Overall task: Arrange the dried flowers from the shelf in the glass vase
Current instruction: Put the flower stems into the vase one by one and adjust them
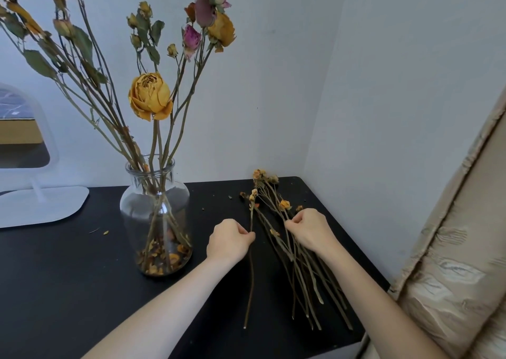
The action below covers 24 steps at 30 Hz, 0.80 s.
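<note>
A clear glass vase (155,216) stands on the black table (68,290) left of centre, holding several tall dried roses, yellow and pink (150,95), with fallen petals at its bottom. To its right a loose bundle of thin dried stems (304,271) with small yellow buds lies flat on the table. My left hand (229,240) pinches one single stem (250,276) pulled a little apart from the bundle. My right hand (309,228) rests on the bundle and pinches stems near the buds.
A white stand mirror (24,166) sits at the table's back left. Walls meet in a corner behind the bundle. A beige patterned curtain (460,262) hangs at the right, past the table edge. Petal crumbs are scattered on the tabletop.
</note>
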### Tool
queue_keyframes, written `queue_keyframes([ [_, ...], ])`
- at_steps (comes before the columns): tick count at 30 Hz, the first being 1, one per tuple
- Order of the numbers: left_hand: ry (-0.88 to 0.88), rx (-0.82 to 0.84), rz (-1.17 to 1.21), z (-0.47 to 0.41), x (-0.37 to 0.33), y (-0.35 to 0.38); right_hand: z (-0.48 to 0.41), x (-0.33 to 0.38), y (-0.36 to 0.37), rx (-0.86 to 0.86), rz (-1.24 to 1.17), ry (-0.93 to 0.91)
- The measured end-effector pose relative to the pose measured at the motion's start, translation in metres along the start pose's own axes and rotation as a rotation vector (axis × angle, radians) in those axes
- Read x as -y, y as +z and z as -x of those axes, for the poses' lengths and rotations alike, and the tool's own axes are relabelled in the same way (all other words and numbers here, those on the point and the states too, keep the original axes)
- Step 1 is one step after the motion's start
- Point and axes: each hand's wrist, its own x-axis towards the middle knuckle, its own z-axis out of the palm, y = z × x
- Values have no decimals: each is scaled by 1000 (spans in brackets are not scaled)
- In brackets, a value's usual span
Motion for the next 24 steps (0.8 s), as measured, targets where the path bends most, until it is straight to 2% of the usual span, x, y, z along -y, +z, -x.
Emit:
queue_keyframes([
  [8, 3, 24, 16, 5, 13, -1, -2, -4, 9, 97, 155, 124],
  [14, 88, -28, 96, 15, 9, -13, -1, 3, 4, 35, 112, 53],
  [20, 391, -118, 247, 52, -1, -45, 1, 21, -9, -69, -5, -69],
  [24, 610, -162, 261, 89, 6, -74, 6, 39, -10, -115, -96, -138],
])
